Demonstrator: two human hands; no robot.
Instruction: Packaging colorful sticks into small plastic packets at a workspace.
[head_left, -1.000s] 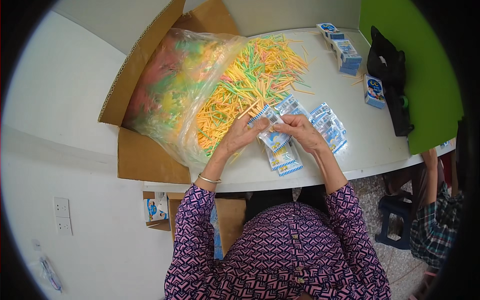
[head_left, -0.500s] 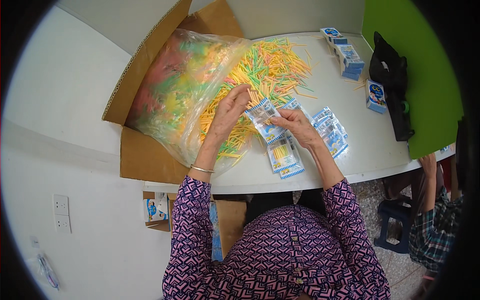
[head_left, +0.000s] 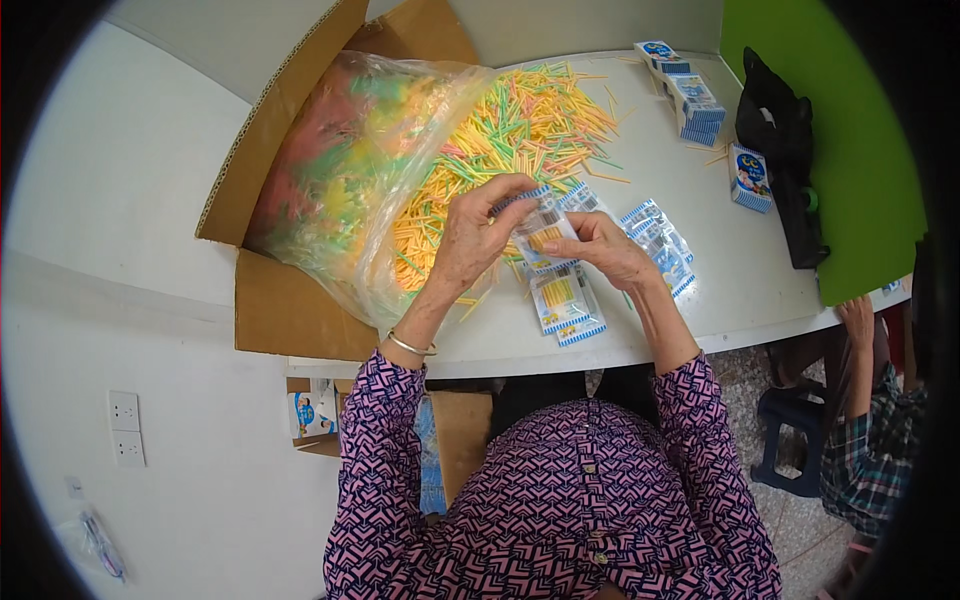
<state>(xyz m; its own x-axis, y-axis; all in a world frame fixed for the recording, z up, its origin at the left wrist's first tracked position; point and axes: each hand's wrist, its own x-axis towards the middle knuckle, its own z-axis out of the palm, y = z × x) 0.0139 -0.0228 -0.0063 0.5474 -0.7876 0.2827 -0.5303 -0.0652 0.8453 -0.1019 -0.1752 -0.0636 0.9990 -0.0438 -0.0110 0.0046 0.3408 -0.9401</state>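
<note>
Between my hands is a small clear packet [head_left: 545, 226] with blue striped edges and several thin yellow-orange sticks inside. My left hand [head_left: 472, 235] is closed, its thumb and fingers pinching the packet's upper left edge. My right hand [head_left: 612, 250] grips the packet's lower right side, thumb on top. Just beyond my hands lies a loose heap of thin pastel sticks [head_left: 545, 120] in yellow, green and pink. Below the held packet, filled packets [head_left: 560, 300] overlap on the table. More flat packets [head_left: 660, 245] are spread to the right of my right hand.
A cardboard box [head_left: 290, 305] lies at the left with a clear plastic bag [head_left: 345, 170] of sticks spilling out. Small blue-and-white boxes [head_left: 698, 108] and a black tool-like object [head_left: 785, 160] stand by the green panel [head_left: 850, 130]. Another person's hand [head_left: 857, 318] rests at the far right.
The sticks that poked out of the packet's top are now inside it. My left hand has moved from the sticks to the packet's upper edge.
</note>
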